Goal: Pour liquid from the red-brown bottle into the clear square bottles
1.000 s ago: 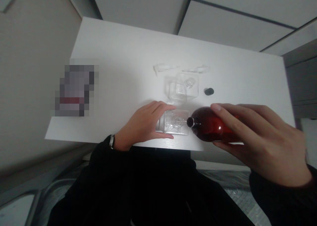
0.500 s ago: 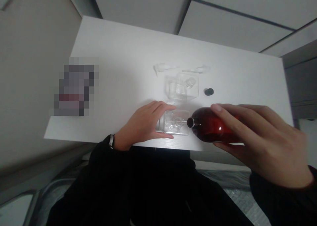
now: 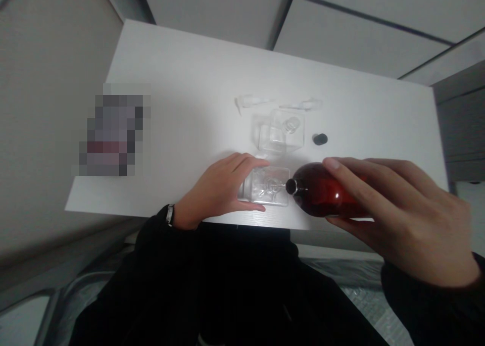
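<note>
The dark red bottle lies sideways in the person's right hand. The fingers are closed over its top and the thumb comes under it, so they are grasping it, and its far end is hidden behind them. Its dark round end points to the left, at the clear square bottle. I cannot tell if these two bottles really touch, but they are at least just beside each other. The clear square bottle lies on the desk, held by the left hand, with fingertips along its far edge and thumb along its near edge. Its glassy inside is hard to make out.

Just beyond these left fingertips stands a second clear bottle, pale against the desk. To the right of it, above the right fingers, is a small black disc. Two thin transparent pieces lie further away. A blurred object at the left cannot be read.

Compared with the earlier frame, both hands and bottles are nearly the same.
</note>
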Demonstrator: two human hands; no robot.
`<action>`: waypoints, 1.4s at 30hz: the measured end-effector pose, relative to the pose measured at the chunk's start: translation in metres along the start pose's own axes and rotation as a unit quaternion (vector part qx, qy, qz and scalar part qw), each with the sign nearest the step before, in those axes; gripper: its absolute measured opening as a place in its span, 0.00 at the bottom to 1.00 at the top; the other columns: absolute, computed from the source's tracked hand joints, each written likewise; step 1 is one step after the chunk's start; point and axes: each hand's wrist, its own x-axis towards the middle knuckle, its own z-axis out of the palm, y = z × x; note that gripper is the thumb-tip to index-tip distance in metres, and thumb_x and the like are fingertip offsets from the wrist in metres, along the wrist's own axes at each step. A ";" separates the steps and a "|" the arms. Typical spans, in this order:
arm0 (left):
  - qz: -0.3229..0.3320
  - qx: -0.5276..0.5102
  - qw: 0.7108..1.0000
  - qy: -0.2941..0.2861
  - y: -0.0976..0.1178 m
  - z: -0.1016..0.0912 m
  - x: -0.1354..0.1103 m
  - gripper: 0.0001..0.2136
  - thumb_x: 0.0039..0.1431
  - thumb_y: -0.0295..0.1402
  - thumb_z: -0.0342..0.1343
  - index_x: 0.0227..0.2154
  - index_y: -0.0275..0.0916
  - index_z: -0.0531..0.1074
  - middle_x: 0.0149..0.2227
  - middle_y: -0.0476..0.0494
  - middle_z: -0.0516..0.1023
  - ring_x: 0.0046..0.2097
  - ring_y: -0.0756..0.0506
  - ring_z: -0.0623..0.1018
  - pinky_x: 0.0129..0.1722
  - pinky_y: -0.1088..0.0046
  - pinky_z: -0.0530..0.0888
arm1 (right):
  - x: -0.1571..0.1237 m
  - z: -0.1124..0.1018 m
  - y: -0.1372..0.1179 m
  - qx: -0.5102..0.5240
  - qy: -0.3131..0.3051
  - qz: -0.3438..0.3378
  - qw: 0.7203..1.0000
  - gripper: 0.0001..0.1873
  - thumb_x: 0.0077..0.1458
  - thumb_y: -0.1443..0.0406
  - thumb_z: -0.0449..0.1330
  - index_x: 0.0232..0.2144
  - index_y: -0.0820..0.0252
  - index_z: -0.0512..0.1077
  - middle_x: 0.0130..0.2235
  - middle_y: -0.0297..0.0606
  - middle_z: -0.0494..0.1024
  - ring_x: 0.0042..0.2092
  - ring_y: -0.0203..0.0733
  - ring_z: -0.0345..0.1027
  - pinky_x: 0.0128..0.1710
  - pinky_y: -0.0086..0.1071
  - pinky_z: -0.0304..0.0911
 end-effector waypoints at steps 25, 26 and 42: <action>-0.006 0.002 1.000 -0.003 0.001 -0.001 -0.001 0.37 0.56 0.50 0.73 0.61 0.36 0.68 0.55 0.35 0.80 0.55 0.36 0.80 0.56 0.56 0.77 | 0.002 -0.001 0.001 -0.005 -0.003 -0.015 1.000 0.47 0.64 0.66 0.67 0.78 0.55 0.50 0.56 0.47 0.83 0.48 0.52 0.77 0.37 0.40 0.73; -0.007 0.001 1.000 -0.004 0.001 -0.002 -0.001 0.37 0.56 0.50 0.73 0.61 0.37 0.68 0.55 0.36 0.80 0.55 0.36 0.80 0.57 0.57 0.77 | 0.002 -0.001 0.001 -0.007 -0.001 -0.016 1.000 0.47 0.64 0.66 0.66 0.78 0.56 0.50 0.55 0.47 0.83 0.48 0.52 0.77 0.38 0.40 0.74; -0.009 -0.001 1.000 -0.004 0.001 -0.002 -0.001 0.37 0.55 0.50 0.74 0.61 0.37 0.68 0.56 0.36 0.80 0.57 0.36 0.80 0.58 0.56 0.78 | 0.004 -0.001 -0.003 0.004 0.008 -0.013 1.000 0.44 0.64 0.68 0.66 0.77 0.58 0.53 0.55 0.47 0.82 0.48 0.54 0.76 0.41 0.42 0.73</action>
